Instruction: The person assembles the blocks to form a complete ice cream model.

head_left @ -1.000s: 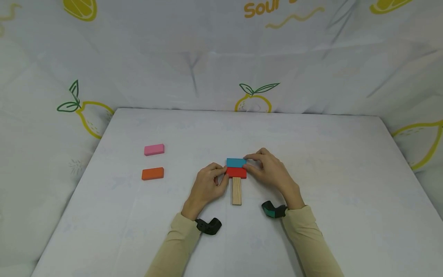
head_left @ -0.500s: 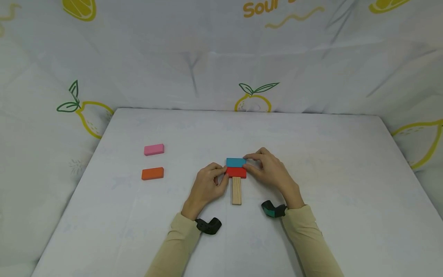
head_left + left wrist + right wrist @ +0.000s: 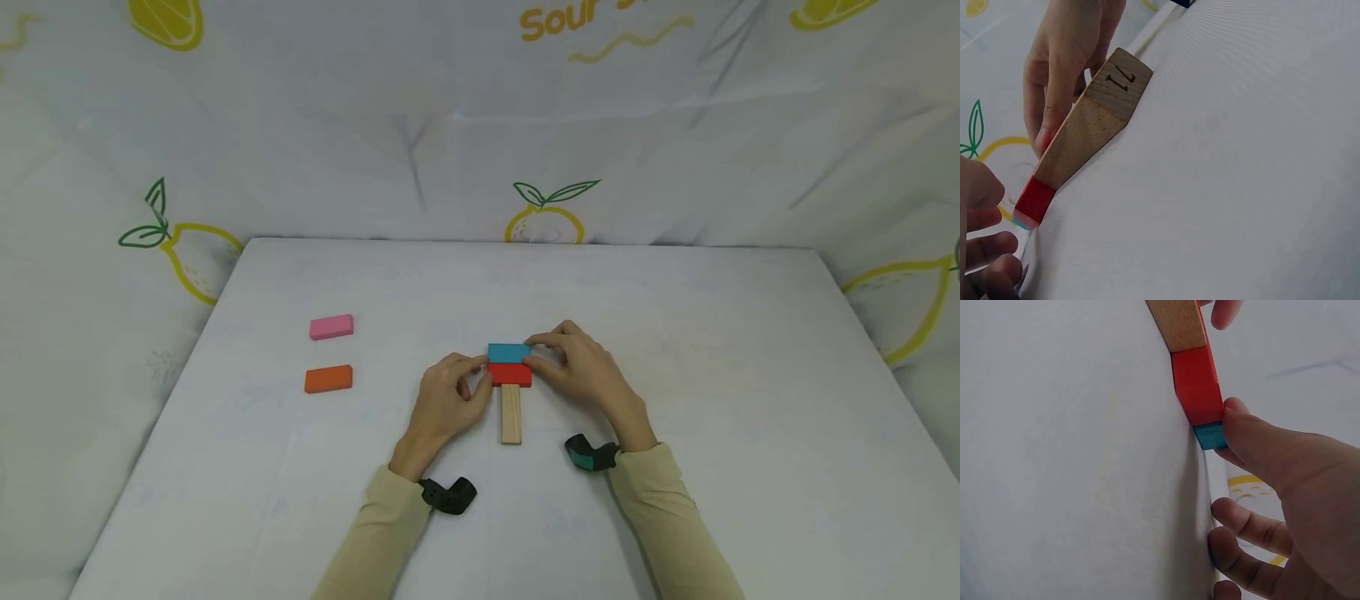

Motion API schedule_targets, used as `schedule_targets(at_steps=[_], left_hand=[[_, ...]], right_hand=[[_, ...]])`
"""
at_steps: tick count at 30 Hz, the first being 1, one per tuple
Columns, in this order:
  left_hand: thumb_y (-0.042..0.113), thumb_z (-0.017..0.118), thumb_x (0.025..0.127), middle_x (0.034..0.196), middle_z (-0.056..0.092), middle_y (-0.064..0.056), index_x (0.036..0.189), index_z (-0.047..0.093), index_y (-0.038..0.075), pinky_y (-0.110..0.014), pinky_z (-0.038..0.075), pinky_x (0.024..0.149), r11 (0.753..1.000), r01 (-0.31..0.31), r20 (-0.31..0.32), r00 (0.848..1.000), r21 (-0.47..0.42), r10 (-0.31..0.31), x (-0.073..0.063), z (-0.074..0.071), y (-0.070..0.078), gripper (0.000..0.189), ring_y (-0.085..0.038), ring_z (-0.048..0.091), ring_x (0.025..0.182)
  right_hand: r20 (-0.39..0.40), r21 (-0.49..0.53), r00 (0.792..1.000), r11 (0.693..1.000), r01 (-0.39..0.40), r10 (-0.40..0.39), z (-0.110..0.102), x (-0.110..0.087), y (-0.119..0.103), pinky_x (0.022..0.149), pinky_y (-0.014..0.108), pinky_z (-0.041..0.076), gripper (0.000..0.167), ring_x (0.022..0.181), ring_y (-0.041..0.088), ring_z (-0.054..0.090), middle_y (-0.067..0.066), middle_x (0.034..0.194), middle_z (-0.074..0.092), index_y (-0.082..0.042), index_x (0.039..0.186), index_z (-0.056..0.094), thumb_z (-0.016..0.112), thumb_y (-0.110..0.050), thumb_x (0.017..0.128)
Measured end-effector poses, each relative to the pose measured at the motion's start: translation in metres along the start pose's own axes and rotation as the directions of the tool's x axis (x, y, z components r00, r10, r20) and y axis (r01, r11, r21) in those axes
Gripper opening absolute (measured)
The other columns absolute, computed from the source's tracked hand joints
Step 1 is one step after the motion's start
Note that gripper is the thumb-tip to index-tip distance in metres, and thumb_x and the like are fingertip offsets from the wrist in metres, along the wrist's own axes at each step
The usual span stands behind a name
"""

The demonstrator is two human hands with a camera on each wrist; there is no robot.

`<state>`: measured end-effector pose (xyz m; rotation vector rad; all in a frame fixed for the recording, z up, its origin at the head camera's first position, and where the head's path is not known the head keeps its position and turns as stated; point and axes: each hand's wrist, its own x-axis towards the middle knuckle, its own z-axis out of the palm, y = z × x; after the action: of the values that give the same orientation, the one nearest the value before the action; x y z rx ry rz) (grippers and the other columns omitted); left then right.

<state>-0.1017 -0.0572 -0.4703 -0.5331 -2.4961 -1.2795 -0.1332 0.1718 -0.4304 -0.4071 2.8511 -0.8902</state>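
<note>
A blue block (image 3: 509, 353) and a red block (image 3: 510, 374) lie flush, blue behind red. A plain wooden block (image 3: 511, 414) with a dark mark on its end extends forward from the red one's middle. My right hand (image 3: 587, 372) pinches the blue block's right end between thumb and index finger; in the right wrist view its thumb (image 3: 1244, 428) rests by the blue-red seam. My left hand (image 3: 448, 398) stands at the left ends, thumb and index bent. The left wrist view shows the red end face (image 3: 1035, 199) uncovered, a small gap from that hand.
A pink block (image 3: 332, 327) and an orange block (image 3: 328, 379) lie apart at the left of the white table (image 3: 712, 375). Behind the table hangs a white cloth (image 3: 322, 150) with lemon drawings. Each wrist wears a dark camera (image 3: 448, 496).
My left fingertips have drawn slightly left from the red block. The right hand keeps its pinch and the blocks stay put; the head view has shifted a little.
</note>
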Motion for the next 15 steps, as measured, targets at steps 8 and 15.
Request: schedule_targets(at_steps=[8,15], left_hand=[[0.008,0.074,0.089,0.102,0.072,-0.014,0.115,0.071,0.0,-0.023,0.048,0.064,0.999,0.05,0.023,0.999,-0.017,-0.049,-0.005,-0.025,0.002,0.027,-0.014,0.057,0.065],[0.012,0.078,0.087,0.109,0.073,-0.012,0.118,0.072,0.004,-0.024,0.046,0.066,0.993,0.105,0.041,0.993,0.052,-0.107,-0.014,-0.065,-0.009,0.032,-0.016,0.057,0.069]], right_hand=[[0.009,-0.003,1.0,1.0,-0.015,0.015,0.0,0.0,0.0,0.066,0.028,0.041,0.039,0.084,0.019,0.052,0.01,0.112,0.061,-0.016,0.129,0.071,0.072,-0.036,0.095],[0.019,0.008,1.0,1.0,-0.013,0.013,0.0,0.0,0.001,0.066,0.028,0.041,0.039,0.084,0.018,0.051,0.01,0.113,0.061,-0.016,0.13,0.071,0.071,-0.035,0.095]])
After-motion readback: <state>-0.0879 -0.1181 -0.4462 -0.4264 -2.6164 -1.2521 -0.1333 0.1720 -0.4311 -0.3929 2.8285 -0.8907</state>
